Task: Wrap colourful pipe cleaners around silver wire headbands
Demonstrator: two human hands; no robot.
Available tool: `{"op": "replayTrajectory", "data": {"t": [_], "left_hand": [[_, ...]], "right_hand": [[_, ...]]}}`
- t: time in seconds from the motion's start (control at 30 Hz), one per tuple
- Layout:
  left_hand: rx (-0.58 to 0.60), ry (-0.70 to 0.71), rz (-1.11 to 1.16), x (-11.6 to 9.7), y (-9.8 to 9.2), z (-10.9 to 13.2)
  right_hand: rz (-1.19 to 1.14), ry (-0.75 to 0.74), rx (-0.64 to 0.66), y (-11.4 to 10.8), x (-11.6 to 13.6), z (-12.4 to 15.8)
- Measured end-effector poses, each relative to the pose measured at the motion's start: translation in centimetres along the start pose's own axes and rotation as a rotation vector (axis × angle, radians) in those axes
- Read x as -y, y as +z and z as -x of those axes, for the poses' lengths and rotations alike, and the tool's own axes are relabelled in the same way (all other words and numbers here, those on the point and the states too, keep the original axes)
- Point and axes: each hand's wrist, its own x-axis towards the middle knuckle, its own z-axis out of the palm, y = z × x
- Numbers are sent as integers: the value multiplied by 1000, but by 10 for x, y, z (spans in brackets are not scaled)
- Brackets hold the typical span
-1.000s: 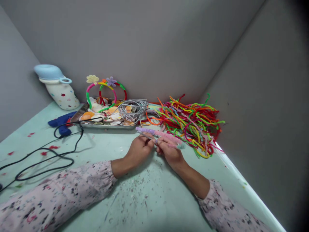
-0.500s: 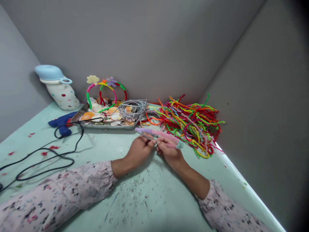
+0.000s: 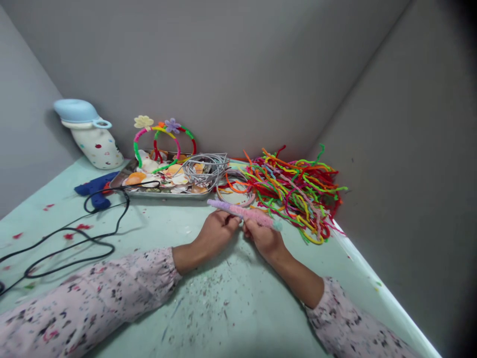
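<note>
A wire hoop wrapped in fuzzy lilac, pink and pale green pipe cleaner (image 3: pixel 257 215) is held between my hands, seen nearly edge-on, with a stretch of grey wire near the left fingers. My left hand (image 3: pixel 214 233) pinches its left part, thumb and index together. Close beside it, my right hand (image 3: pixel 265 239) grips the pink part, its fingertips nearly meeting the left ones. What lies exactly between the fingertips is hidden. Just beyond the hands, a pile of bright pipe cleaners (image 3: pixel 294 186) covers the table, and a coil of grey wire (image 3: pixel 206 168) lies on the tray's right end.
A metal tray (image 3: pixel 167 196) carries seashells and two colourful hoops (image 3: pixel 179 146) topped with flowers. To its left are a blue glue gun (image 3: pixel 97 191), its looping black cable (image 3: pixel 84 238) and a white bottle (image 3: pixel 97 149) with a blue lid. Grey walls (image 3: pixel 231 74) enclose the table.
The wrapped hoop has tilted, so its near and far sides now overlap almost into one band. Both hands stay in nearly the same place.
</note>
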Motion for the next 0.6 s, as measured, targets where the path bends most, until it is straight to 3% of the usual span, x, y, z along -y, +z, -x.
{"op": "replayTrajectory", "data": {"t": [0.2,0.4,0.6], "left_hand": [[30,36,8,-2,-1,0],[11,51,-31,1,0,0],[-94,87,6,0,-1,3]], "right_hand": [[26,-36,-1,2,-7,0],[-82,60,15,0,-2,-5],[-414,108,-123,-3,-3,-11]]}}
